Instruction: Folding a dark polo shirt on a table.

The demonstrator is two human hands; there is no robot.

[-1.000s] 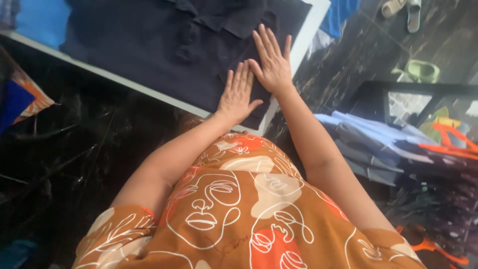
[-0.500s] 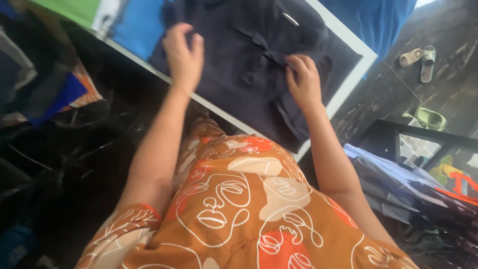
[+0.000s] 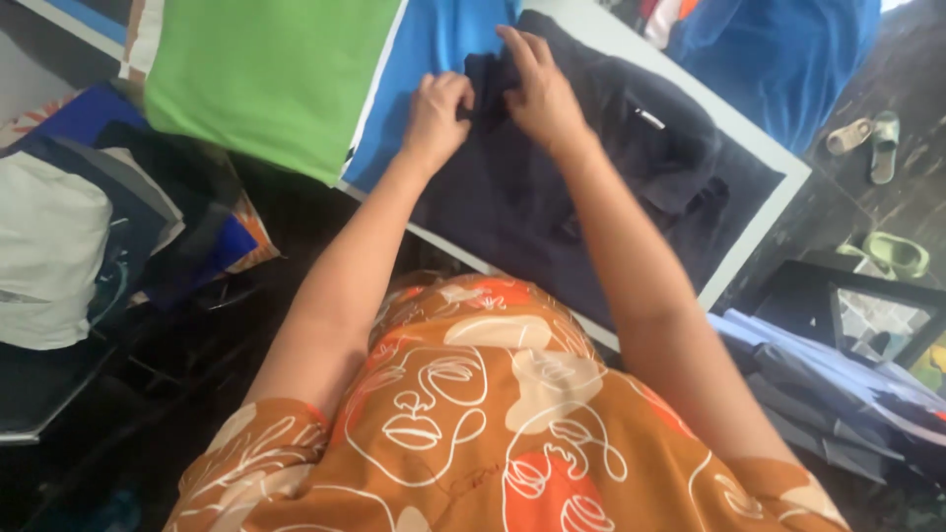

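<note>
Left hand pinching, right hand pressing the dark navy cotton polo shirt, flat on white worktop; fingers closed on fabric; risk: uneven tug, crooked fold.

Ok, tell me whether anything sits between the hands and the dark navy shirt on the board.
Nothing visible does. The left hand and the right hand both already rest on the dark navy shirt, fingers gathering its fabric at the far edge, beside the blue cloth.
</note>
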